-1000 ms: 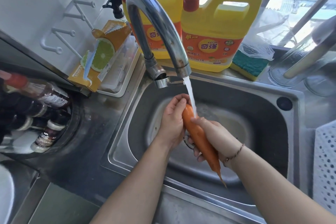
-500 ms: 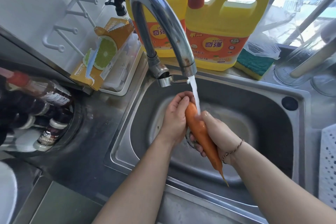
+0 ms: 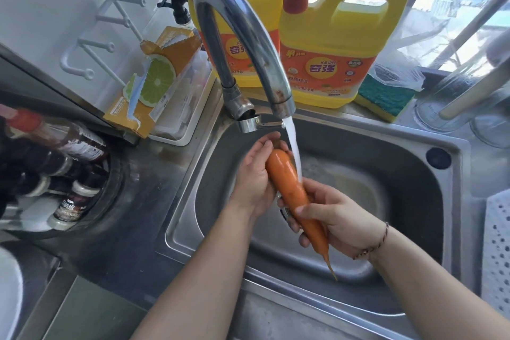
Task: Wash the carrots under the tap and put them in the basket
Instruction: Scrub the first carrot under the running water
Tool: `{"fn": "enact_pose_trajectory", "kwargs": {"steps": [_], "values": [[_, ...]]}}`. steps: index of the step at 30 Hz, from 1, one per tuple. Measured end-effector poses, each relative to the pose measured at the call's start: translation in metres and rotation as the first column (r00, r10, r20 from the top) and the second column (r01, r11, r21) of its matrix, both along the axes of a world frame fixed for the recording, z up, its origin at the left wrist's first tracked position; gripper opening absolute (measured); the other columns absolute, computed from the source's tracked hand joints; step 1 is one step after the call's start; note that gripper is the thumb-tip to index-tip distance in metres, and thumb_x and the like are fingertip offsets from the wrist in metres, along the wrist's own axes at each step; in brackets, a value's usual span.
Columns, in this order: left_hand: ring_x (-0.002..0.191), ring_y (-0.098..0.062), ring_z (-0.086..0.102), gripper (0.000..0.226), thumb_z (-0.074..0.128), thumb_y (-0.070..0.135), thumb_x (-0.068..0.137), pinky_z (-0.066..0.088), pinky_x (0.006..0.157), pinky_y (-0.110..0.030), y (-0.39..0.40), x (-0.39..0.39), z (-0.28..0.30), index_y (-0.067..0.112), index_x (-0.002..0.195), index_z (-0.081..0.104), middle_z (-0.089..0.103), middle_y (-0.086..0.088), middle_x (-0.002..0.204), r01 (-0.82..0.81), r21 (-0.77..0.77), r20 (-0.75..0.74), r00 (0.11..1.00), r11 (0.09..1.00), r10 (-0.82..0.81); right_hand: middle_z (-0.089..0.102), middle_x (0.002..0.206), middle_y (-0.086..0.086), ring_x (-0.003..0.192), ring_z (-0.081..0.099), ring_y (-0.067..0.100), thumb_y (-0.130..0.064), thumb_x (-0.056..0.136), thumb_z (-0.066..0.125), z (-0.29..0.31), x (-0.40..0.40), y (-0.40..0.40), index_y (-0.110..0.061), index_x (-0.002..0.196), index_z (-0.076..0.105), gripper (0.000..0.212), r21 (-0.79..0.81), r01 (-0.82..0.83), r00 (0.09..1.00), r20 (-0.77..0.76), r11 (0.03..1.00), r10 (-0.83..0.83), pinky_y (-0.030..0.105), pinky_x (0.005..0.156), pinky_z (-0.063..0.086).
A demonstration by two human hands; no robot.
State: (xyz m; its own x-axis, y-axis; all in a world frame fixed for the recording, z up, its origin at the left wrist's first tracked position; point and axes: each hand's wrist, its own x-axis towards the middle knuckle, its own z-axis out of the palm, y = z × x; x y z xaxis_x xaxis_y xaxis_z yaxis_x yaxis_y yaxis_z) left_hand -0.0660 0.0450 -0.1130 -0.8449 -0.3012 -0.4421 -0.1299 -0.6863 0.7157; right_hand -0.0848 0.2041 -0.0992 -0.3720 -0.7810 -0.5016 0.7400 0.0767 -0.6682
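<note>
Head view: right hand (image 3: 339, 218) lower on carrot (image 3: 292, 190) than before, both hands' fingers curled round it.

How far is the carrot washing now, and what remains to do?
Done: nothing shown; no carrot is visible on the basket's visible corner. In hand: the tap is running onto one carrot, gripped by the right hand and cupped at its thick end by the left hand over the sink. Left: finish rinsing, then basket it.

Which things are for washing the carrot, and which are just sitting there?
For the job: carrot, tap, water, sink, white basket, both hands: left, right.

Just lying about: soap jugs, sponge, sauce bottles, lemon box.
</note>
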Motion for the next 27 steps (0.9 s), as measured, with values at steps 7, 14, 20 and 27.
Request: {"fn": "enact_pose_trajectory", "kwargs": {"steps": [7, 14, 20, 27], "values": [[0.092, -0.026, 0.070, 0.025, 0.062, 0.007, 0.093, 0.062, 0.077, -0.037, -0.033, 0.002, 0.006, 0.003, 0.118, 0.062, 0.069, -0.018, 0.109, 0.359, -0.135, 0.271, 0.910, 0.923, -0.314, 0.068, 0.075, -0.005, 0.044, 0.054, 0.001, -0.038, 0.089, 0.068, -0.012, 0.002, 0.002, -0.027, 0.112, 0.062, 0.026, 0.507, 0.317, 0.767, -0.634, 0.801, 0.098, 0.013, 0.041, 0.038], [0.089, -0.019, 0.071, 0.023, 0.070, -0.003, 0.083, 0.060, 0.071, -0.031, -0.044, -0.002, 0.006, 0.009, 0.103, 0.068, 0.073, -0.010, 0.099, 0.266, -0.250, 0.259, 0.945, 0.931, -0.201, 0.059, 0.094, 0.012, 0.061, 0.054, 0.020, -0.013, 0.089, 0.060, -0.013, 0.010, 0.005, -0.010, 0.131, 0.052, 0.043, 0.096, 0.077, 0.987, -0.146, 0.992, -0.062, 0.031, 0.050, 0.049], [0.092, -0.019, 0.069, 0.025, 0.064, -0.006, 0.086, 0.060, 0.073, -0.029, -0.038, 0.008, 0.005, 0.009, 0.106, 0.065, 0.072, -0.009, 0.099, 0.274, -0.227, 0.177, 0.955, 0.935, -0.237, 0.051, 0.063, 0.005, 0.042, 0.041, 0.017, -0.060, 0.097, 0.040, 0.005, 0.002, -0.012, -0.007, 0.100, 0.058, 0.056, 0.488, -0.004, 0.974, -0.197, 0.873, 0.115, 0.023, 0.040, 0.036], [0.094, -0.025, 0.073, 0.034, 0.073, 0.008, 0.080, 0.061, 0.071, -0.038, -0.041, 0.006, 0.009, 0.016, 0.113, 0.066, 0.072, -0.010, 0.108, 0.322, -0.203, 0.218, 0.935, 0.925, -0.278, 0.055, 0.076, 0.003, 0.055, 0.050, 0.014, -0.022, 0.103, 0.045, -0.004, 0.009, -0.010, -0.024, 0.117, 0.048, 0.014, 0.469, 0.059, 0.823, -0.522, 0.881, 0.222, 0.030, 0.051, 0.045]]}}
